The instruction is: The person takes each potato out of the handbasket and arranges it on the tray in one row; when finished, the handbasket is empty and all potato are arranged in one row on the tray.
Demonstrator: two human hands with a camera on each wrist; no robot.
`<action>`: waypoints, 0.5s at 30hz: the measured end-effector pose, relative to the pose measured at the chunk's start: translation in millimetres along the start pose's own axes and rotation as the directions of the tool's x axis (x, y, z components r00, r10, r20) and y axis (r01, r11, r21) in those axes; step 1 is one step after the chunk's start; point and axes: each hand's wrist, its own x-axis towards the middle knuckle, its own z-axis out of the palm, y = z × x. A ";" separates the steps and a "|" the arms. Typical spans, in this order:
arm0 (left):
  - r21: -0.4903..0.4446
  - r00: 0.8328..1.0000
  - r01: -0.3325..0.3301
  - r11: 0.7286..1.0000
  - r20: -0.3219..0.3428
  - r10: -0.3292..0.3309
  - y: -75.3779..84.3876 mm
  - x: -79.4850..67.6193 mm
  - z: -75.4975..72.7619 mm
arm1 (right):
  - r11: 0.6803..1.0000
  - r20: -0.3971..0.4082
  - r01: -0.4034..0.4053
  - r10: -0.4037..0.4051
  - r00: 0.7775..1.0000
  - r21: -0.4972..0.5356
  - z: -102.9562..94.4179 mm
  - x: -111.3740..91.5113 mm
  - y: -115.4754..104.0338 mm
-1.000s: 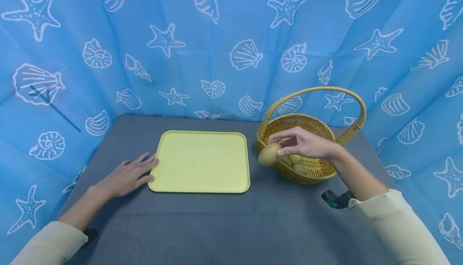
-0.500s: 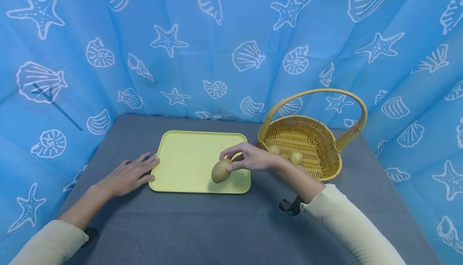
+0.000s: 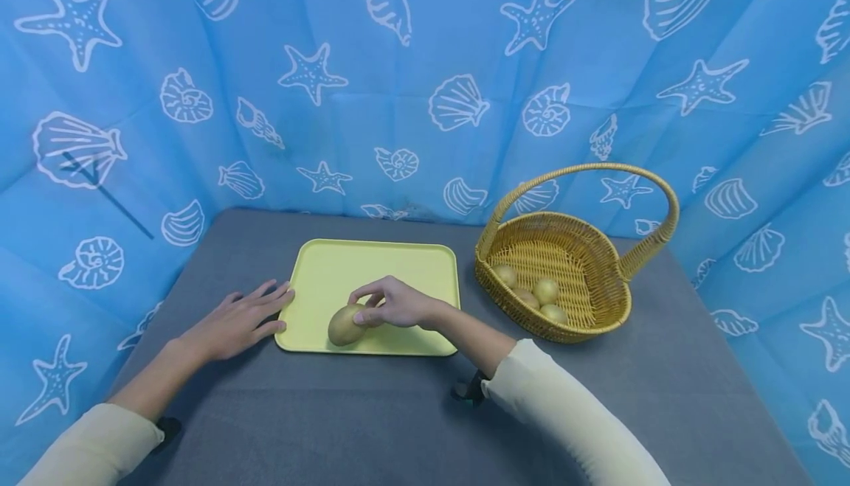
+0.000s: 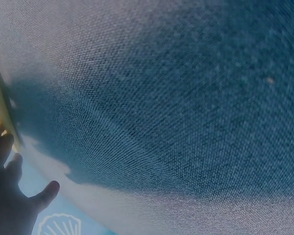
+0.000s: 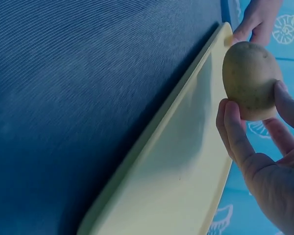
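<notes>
Leftward, since the earlier head frame, our right hand (image 3: 400,304) has carried the brown oval potato (image 3: 345,326) from the right half of the yellow rectangular tray (image 3: 378,257) to its front-left part. In the head view, the potato sits toward seven o'clock from the tray's middle; whether it touches the tray we cannot tell. Our left hand (image 3: 235,321) lies at nine o'clock, fingertips on the tray's rim. At three o'clock, well apart from the tray, a golden-brown woven basket (image 3: 564,231) with a tall hooped handle holds four more brown potatoes (image 3: 546,290), gathered between six and nine o'clock inside it. Everything stands on a bench (image 3: 372,412) covered in grey cloth, before a blue curtain (image 3: 425,51) with white shells and starfish.

From the left wrist, we see the left hand's fingers spread wide at eight o'clock, beside a strip of the tray's edge.

From the right wrist, we find the potato toward two o'clock, pinched between the right hand's fingers and thumb. The tray slants from one o'clock to seven, a broad shadow across it.
</notes>
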 end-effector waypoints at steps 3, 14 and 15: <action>0.000 1.000 0.002 1.000 0.007 -0.002 0.0 0.1 -0.3 | 1.000 -0.017 -0.010 0.010 1.000 0.008 6.9 8.7 -1.1; -0.020 1.000 -0.003 1.000 0.016 0.003 -0.9 -0.3 -1.5 | 0.983 -0.169 -0.181 0.181 0.969 0.019 39.3 36.9 -6.6; -0.024 1.000 -0.001 1.000 0.016 0.002 -0.9 -0.4 -1.3 | 0.979 -0.192 -0.204 0.204 0.960 0.021 42.4 38.7 -7.7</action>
